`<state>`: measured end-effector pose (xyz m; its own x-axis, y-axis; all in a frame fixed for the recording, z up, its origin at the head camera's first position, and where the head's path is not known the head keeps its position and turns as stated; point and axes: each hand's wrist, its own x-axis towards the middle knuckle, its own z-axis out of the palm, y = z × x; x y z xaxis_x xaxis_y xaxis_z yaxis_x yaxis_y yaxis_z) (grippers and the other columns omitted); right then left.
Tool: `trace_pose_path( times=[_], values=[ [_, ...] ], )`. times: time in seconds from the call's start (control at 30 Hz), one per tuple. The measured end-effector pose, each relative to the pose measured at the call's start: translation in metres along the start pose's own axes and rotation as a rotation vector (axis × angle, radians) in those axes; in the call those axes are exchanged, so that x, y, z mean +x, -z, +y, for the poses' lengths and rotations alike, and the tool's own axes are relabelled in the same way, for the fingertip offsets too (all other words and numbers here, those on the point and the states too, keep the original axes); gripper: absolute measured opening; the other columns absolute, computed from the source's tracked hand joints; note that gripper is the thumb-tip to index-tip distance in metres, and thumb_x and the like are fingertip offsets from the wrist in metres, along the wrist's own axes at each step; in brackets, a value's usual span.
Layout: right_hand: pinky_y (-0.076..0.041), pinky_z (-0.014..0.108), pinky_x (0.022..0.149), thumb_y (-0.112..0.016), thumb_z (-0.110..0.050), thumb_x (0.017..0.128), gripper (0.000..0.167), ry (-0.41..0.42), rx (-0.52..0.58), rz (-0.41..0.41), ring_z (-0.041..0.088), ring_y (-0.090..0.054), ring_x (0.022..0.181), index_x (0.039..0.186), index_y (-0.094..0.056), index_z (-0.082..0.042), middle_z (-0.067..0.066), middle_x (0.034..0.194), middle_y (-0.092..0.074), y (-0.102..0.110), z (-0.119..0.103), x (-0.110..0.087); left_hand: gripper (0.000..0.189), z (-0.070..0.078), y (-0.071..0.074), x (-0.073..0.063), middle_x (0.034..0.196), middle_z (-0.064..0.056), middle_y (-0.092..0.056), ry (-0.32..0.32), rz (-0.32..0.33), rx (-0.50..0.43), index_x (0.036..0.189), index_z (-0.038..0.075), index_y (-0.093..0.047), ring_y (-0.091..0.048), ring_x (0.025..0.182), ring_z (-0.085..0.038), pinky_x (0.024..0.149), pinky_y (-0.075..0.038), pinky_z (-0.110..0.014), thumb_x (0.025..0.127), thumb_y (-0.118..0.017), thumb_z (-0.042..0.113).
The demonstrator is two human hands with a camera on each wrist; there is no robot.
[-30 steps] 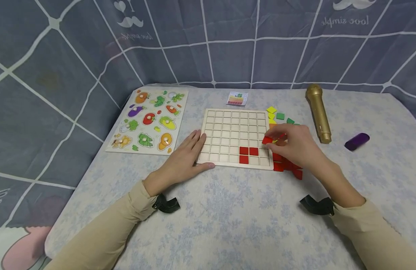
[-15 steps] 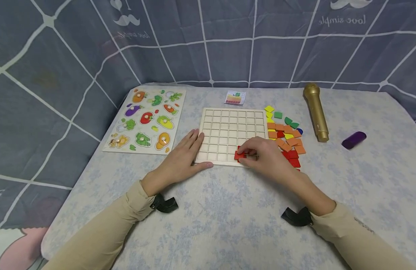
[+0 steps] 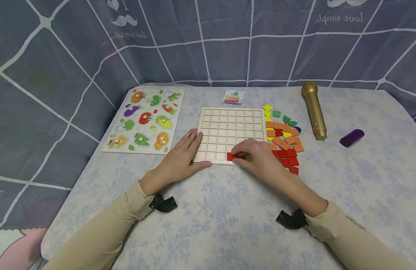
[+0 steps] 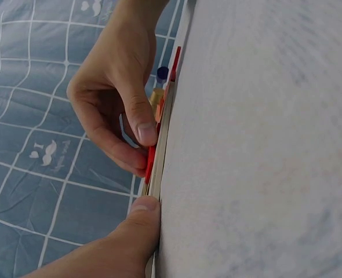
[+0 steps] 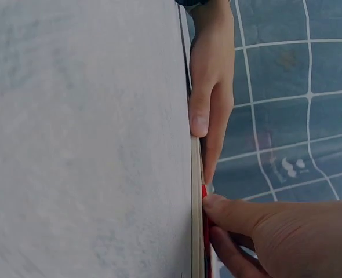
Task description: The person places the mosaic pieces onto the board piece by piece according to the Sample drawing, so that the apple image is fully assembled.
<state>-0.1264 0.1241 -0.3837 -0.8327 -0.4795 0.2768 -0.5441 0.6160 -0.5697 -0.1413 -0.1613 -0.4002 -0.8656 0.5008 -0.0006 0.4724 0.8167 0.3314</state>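
Note:
A pale wooden grid board lies flat on the table. My left hand rests along its left edge, fingers straight, thumb at the near corner. My right hand is over the board's near row, thumb and fingertips pinching a red square tile at the grid. In the left wrist view the red tile is tilted slightly against the board under those fingers. The other red tiles on the board are mostly hidden by the right hand. Loose red tiles lie just right of the board.
Orange tiles, yellow tiles and green tiles lie along the board's right side. Behind it is a small picture card. A vegetable puzzle board stands left. A gold microphone and a purple cylinder lie right.
My right hand has carried a red tile from beside the board's right edge leftward to the near row and lowered it there. The left hand has stayed at the board's edge.

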Motion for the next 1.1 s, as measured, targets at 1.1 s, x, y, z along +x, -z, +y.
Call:
trace_pose_path(
  times=[1.1],
  values=[
    [-0.059,0.049,0.085,-0.080,-0.004,0.092,0.021,-0.101,-0.059,0.074,0.030,-0.073,0.096,0.112,-0.081,-0.005,0.013,0.110,-0.079,0.046,0.022,0.002,0.101,0.000,-0.001,-0.001,0.177,-0.019,-0.010,0.002,0.002,-0.003,0.169,0.005,-0.015,-0.005,0.165,-0.030,0.133,-0.017,-0.048,0.100,-0.061,0.063]
  ],
)
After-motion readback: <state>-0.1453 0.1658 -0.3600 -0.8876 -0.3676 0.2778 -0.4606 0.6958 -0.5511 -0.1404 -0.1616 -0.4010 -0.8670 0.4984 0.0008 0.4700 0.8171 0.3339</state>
